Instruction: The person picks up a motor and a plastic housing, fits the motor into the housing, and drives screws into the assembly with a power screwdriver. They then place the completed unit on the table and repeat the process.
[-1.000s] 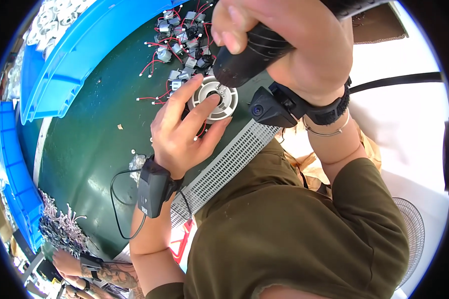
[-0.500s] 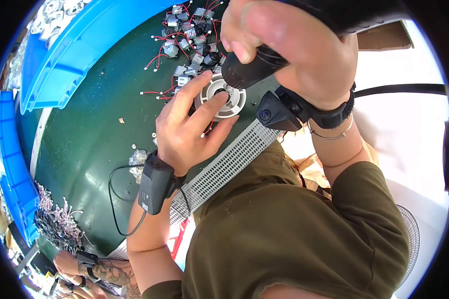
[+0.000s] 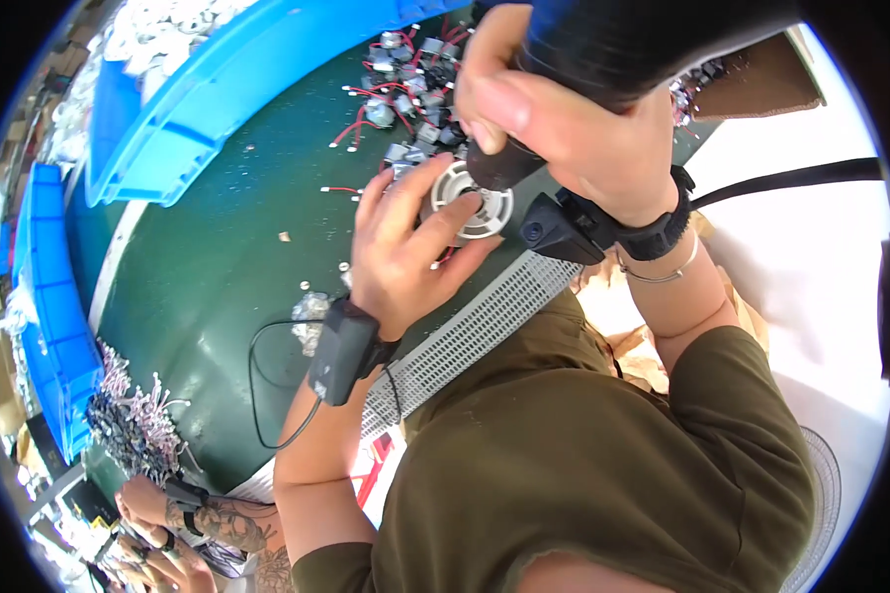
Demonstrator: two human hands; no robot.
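My left hand (image 3: 400, 245) grips a round white plastic housing (image 3: 497, 211) with a spoked, ring-shaped face, its fingers curled over the near side and one fingertip by the hub. In my right hand (image 3: 598, 148) is a black power screwdriver (image 3: 613, 44), held from above with the fingers wrapped round it. The tool's dark nose (image 3: 504, 166) points down at the housing's upper part and covers some of it; its tip is hidden. Just beyond the left fingers lies a heap of small silver motors (image 3: 427, 89) with red and black wires.
The green work surface (image 3: 218, 267) has a perforated pale strip (image 3: 475, 321) along its near edge. Blue bins (image 3: 257, 79) stand at the far left. A bundle of wires (image 3: 133, 425) lies lower left, near a co-worker's tattooed arm (image 3: 227, 524). A cardboard box (image 3: 761, 84) is at right.
The view has shifted, so most things sit farther right. The screwdriver's nose now stands closer over the housing, and the right hand has tilted. Both hands keep their holds.
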